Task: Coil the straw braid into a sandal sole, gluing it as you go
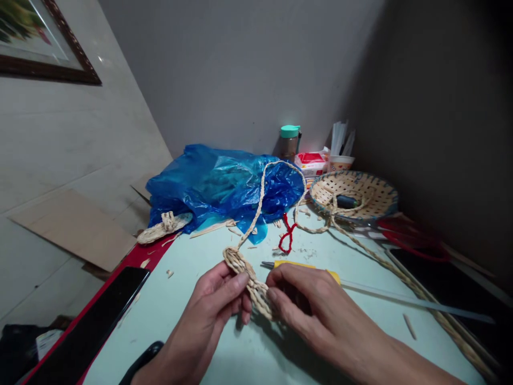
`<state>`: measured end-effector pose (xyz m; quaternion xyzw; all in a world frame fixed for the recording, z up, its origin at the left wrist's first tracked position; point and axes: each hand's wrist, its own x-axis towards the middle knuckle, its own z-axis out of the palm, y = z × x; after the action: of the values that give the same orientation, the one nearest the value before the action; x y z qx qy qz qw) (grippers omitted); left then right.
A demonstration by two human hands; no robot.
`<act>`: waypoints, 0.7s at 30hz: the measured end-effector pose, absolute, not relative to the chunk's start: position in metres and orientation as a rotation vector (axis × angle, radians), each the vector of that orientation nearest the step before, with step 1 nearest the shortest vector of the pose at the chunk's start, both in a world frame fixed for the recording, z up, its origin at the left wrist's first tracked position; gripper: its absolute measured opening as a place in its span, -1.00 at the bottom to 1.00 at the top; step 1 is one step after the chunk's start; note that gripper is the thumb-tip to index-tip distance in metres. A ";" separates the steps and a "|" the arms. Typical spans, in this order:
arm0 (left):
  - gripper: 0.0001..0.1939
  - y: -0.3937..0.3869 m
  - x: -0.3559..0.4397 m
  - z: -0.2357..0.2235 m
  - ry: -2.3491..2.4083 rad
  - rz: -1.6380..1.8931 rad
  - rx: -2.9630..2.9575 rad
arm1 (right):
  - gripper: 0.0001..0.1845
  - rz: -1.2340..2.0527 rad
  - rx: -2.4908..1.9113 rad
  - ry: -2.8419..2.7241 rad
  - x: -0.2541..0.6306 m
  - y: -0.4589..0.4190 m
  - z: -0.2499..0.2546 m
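Observation:
Between my hands is a small oval piece of coiled, braided straw cord [257,289], a sole-like shape tilted down to the right. My left hand [218,297] is closed on its upper left side, thumb lying on top. With fingers bent, my right hand [316,307] pinches the lower right end; its fingertips partly hide that end. From the top of the piece a long braided cord [261,195] loops up over the blue bag and back down to the right. Behind my right hand lies a yellow glue gun [296,264] with a translucent glue stick in its back.
A blue plastic bag [216,179] fills the back, with a finished-looking straw slipper [164,227] at its left. A woven basket [356,195] holds a dark spool. Red twisted cord [287,235] and straw scraps lie mid-table. Black phone-like slabs flank both sides; a jar [289,140] stands behind.

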<state>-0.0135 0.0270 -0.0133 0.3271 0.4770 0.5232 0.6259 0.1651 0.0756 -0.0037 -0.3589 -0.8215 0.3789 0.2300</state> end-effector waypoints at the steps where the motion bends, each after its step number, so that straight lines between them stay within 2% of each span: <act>1: -0.88 0.027 -0.014 -0.013 1.092 1.215 0.727 | -0.74 1.039 -0.984 -2.233 0.165 0.078 -0.003; 7: -0.87 0.028 -0.017 -0.009 1.087 1.318 0.670 | -0.68 0.929 -0.990 -2.085 0.177 0.087 0.004; 14: -0.87 0.024 -0.028 0.010 1.121 1.395 0.583 | -0.70 0.717 -0.983 -1.996 0.188 0.093 0.011; 18: -0.92 0.029 -0.041 0.024 1.194 1.561 0.492 | -0.69 0.641 -1.002 -1.855 0.192 0.103 0.016; 21: -0.82 0.036 -0.048 0.037 1.241 1.712 0.421 | -0.68 0.583 -1.043 -1.760 0.203 0.112 0.020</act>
<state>-0.0483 0.0365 0.0372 0.1719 0.5071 0.6995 0.4733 0.2034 0.1123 0.0203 -0.4286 -0.7232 0.2396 0.4858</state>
